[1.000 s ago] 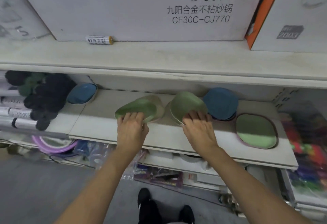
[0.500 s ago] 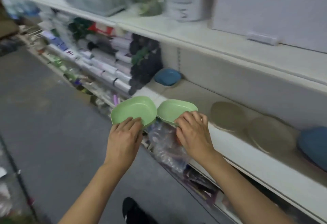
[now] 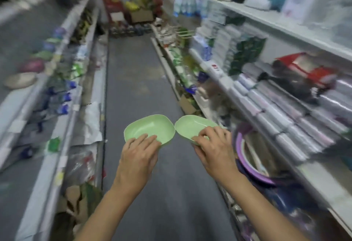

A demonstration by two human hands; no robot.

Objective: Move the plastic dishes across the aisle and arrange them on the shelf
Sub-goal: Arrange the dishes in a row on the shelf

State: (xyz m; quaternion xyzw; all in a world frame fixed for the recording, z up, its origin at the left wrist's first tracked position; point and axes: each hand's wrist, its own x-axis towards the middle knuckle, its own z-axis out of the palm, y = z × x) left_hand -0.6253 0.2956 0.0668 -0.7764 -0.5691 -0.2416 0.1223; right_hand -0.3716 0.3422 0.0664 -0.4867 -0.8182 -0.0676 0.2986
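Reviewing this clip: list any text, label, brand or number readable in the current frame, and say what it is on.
None can be read.
The shelf price tags and the packaged goods are too blurred by motion.
The green dishes in the left hand and in the right hand show no print.

Two dishes side by side over the aisle floor (image 3: 141, 81), left dish (image 3: 150, 128) touching right dish (image 3: 192, 126), shelves either side.
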